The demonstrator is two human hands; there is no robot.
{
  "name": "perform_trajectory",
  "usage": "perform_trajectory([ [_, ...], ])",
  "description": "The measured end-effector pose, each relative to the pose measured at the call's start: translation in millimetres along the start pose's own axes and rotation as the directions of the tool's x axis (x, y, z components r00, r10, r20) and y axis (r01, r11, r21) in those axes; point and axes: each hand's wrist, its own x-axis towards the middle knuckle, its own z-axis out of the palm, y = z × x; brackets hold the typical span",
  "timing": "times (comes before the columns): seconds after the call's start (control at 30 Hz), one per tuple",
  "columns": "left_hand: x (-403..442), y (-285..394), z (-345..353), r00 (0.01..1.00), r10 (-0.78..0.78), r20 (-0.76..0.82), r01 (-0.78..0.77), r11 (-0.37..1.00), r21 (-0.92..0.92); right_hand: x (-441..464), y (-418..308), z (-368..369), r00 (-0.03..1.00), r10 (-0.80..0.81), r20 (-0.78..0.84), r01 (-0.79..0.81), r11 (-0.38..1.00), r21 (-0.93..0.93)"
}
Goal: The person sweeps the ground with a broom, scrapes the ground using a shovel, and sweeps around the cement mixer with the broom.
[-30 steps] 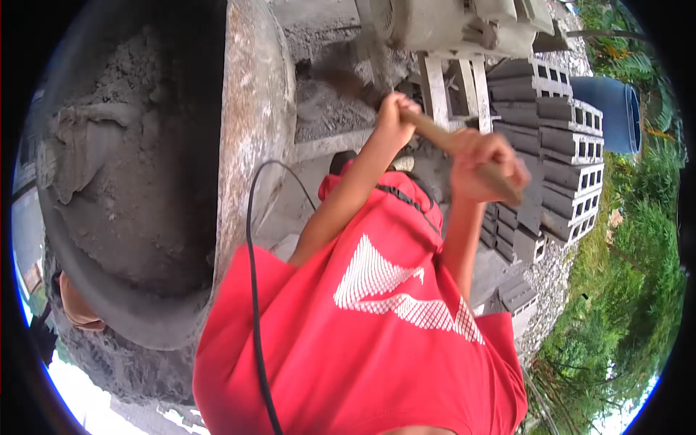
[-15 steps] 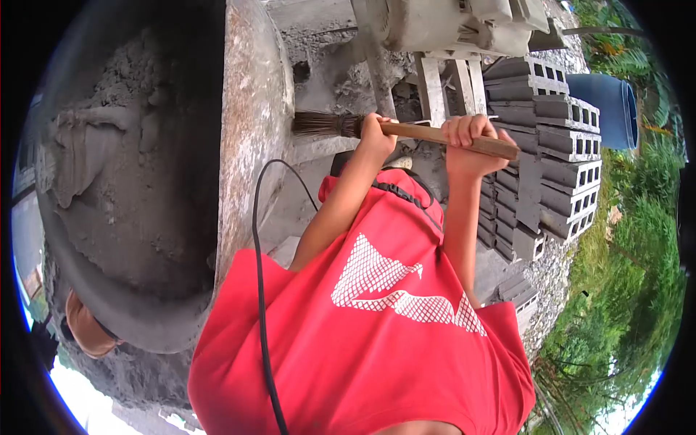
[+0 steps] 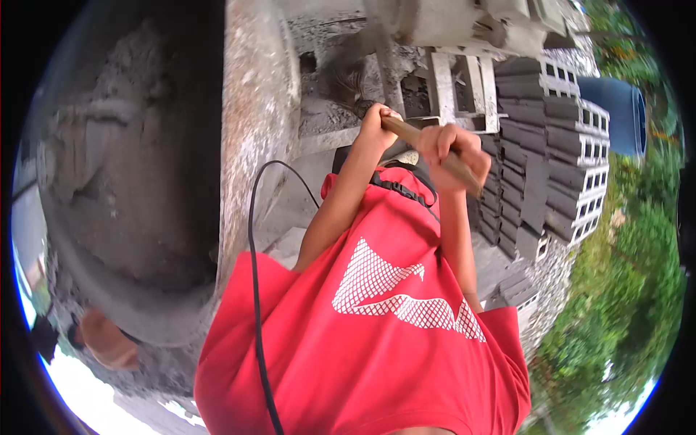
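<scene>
Both hands grip a brush with a wooden handle (image 3: 403, 130), held at a slant. My left hand (image 3: 378, 125) is closed around it near the dark bristles (image 3: 351, 85), which are blurred by motion. Toward the handle's other end, my right hand (image 3: 451, 151) is wrapped around the wood, itself somewhat blurred. The bristles are over the grey, dusty area beside the stained pale rim (image 3: 261, 87) of a large dark drum. Inside that drum lies grey, cement-like material (image 3: 138, 181).
Stacked hollow concrete blocks (image 3: 562, 145) stand on the right, near a blue barrel (image 3: 612, 112). A pale slatted frame (image 3: 442, 83) is beyond my hands. A black cable (image 3: 257, 304) hangs across the red shirt. Part of another person in brown (image 3: 109, 339) shows at lower left.
The bristles have swung away from the drum's rim, up in the picture. My right hand and the handle's end have dropped lower and left, so the brush is steeper. Both hands keep their hold.
</scene>
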Motion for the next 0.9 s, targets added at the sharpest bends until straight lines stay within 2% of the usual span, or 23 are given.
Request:
perform_trajectory([
  [0.07,-26,-25,42,0.966,-0.084,0.244,0.047,0.987,0.154,-2,-45,14,0.991,-0.081,0.106,0.097,0.983,-0.154],
  [0.1,-45,-38,66,0.927,-0.127,0.354,0.052,0.976,0.213,2,-65,24,0.964,-0.234,0.124,0.240,0.970,-0.033],
  [0.17,-73,-56,110,0.900,-0.220,0.376,0.200,0.975,0.093,9,-106,36,0.944,-0.235,0.232,0.250,0.968,-0.036],
  [0.2,-78,-56,124,0.887,-0.236,0.397,0.251,0.968,0.014,10,-100,35,0.935,-0.286,0.208,0.296,0.955,-0.022],
  [0.27,-49,-33,127,0.900,-0.169,0.402,0.175,0.984,0.021,17,-64,29,0.907,-0.389,0.162,0.392,0.920,0.018],
  [0.3,-22,-13,114,0.900,-0.149,0.410,0.147,0.988,0.037,17,-39,27,0.949,-0.307,0.063,0.311,0.949,-0.045],
  [0.33,6,6,94,0.912,-0.073,0.404,0.020,0.991,0.134,19,-13,24,0.974,-0.224,-0.041,0.219,0.971,-0.097],
  [0.37,29,20,63,0.916,0.009,0.401,-0.107,0.969,0.223,26,9,18,0.995,-0.079,-0.055,0.064,0.969,-0.240],
  [0.4,41,23,26,0.959,0.145,0.242,-0.212,0.937,0.277,28,22,15,0.994,0.069,-0.087,-0.097,0.922,-0.374],
  [0.43,35,20,16,0.995,0.104,0.000,-0.103,0.988,0.112,16,15,19,0.993,0.096,-0.072,-0.115,0.933,-0.340],
  [0.5,6,17,22,0.979,-0.022,0.204,-0.023,0.976,0.216,-6,-11,24,0.993,0.113,-0.022,-0.115,0.951,-0.286],
  [0.57,-23,-7,60,0.949,-0.182,0.259,0.184,0.983,0.016,15,-48,34,0.994,-0.106,0.035,0.104,0.992,0.071],
  [0.6,-40,-23,70,0.918,-0.095,0.386,0.039,0.988,0.150,27,-72,43,0.993,-0.121,0.009,0.120,0.990,0.078],
  [0.63,-64,-40,90,0.965,0.006,0.261,-0.043,0.990,0.135,30,-88,49,0.991,-0.132,-0.030,0.134,0.988,0.080],
  [0.7,-55,-33,95,0.955,-0.116,0.272,0.122,0.993,-0.004,29,-73,41,0.988,-0.153,0.030,0.149,0.981,0.124],
  [0.73,-34,-23,86,0.953,-0.096,0.287,0.104,0.995,-0.011,28,-61,35,0.983,-0.168,0.068,0.157,0.977,0.144],
  [0.8,-3,1,65,0.977,0.054,0.204,-0.087,0.984,0.157,17,-9,17,0.999,-0.041,-0.011,0.039,0.991,-0.127],
  [0.83,17,11,40,0.975,0.123,0.188,-0.166,0.958,0.234,15,4,19,0.989,0.082,-0.126,-0.092,0.993,-0.076],
  [0.87,22,11,17,0.976,0.145,0.161,-0.174,0.968,0.182,19,13,6,0.993,0.112,-0.028,-0.110,0.993,0.044],
  [0.9,18,10,18,0.986,0.076,0.148,-0.089,0.992,0.086,16,8,9,0.995,0.096,0.017,-0.095,0.995,-0.008],
])
